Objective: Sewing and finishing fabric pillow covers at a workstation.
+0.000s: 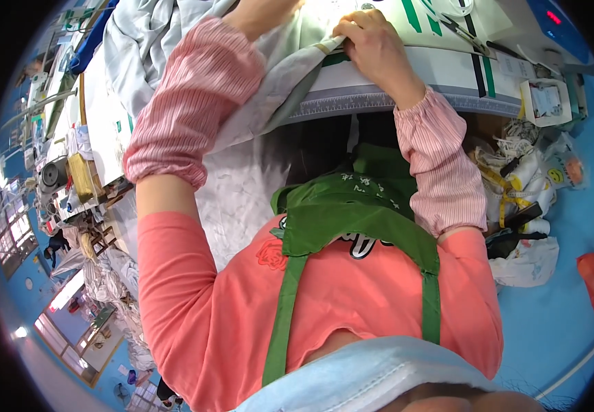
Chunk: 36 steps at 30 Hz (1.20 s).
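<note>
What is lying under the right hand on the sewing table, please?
Under the right hand lies the edge of a pale grey fabric, pinched on the white table. Its fingertips, and whatever sits beneath the cloth, are covered. The left hand is almost out of view.

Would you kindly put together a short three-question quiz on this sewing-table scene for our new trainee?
1. True or false: the right hand presses on the edge of the pale grey fabric.
2. The apron is which colour: A red, B green, C yellow?
3. Fill in: the scissors lie on the ____ side of the right hand.

Key: 1 true; 2 B; 3 right. The left hand is out of view past the top edge, beyond the striped pink sleeve cover.
</note>
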Each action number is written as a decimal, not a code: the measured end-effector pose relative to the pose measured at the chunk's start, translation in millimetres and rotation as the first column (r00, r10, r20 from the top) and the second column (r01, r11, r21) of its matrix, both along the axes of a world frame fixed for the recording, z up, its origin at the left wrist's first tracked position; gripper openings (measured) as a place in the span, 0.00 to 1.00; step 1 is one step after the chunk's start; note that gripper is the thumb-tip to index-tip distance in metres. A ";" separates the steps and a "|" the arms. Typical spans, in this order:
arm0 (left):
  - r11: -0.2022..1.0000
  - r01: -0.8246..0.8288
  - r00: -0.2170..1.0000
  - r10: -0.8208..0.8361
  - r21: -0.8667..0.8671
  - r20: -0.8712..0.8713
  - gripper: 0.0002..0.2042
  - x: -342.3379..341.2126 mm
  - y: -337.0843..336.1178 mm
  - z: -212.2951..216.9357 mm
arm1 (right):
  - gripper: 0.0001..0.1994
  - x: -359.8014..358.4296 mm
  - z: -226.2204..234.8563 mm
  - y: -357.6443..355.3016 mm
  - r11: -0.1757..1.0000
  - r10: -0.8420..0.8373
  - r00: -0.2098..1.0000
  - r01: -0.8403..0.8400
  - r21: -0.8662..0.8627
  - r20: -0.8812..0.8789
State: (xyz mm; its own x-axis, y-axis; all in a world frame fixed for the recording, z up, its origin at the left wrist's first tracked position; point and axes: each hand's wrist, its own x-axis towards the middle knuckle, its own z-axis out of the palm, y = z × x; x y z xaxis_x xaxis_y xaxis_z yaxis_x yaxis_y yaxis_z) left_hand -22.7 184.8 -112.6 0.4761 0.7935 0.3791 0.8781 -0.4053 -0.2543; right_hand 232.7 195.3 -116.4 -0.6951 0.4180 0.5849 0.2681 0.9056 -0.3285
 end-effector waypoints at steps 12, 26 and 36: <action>0.956 -0.031 0.970 0.100 -0.292 0.224 0.11 113.4 -117.8 28.6 | 0.11 48.8 -8.0 -53.4 0.994 0.099 0.994 -0.102 -0.042 -0.048; 0.982 -0.060 0.950 0.111 -0.180 0.292 0.16 102.9 -88.3 7.7 | 0.10 45.9 -7.2 -30.2 0.993 0.086 0.996 -0.088 -0.076 -0.037; 0.962 0.108 0.949 -0.024 -0.252 0.314 0.04 80.9 -59.4 22.6 | 0.09 28.3 -0.8 -2.6 0.995 0.052 0.998 -0.054 -0.089 -0.030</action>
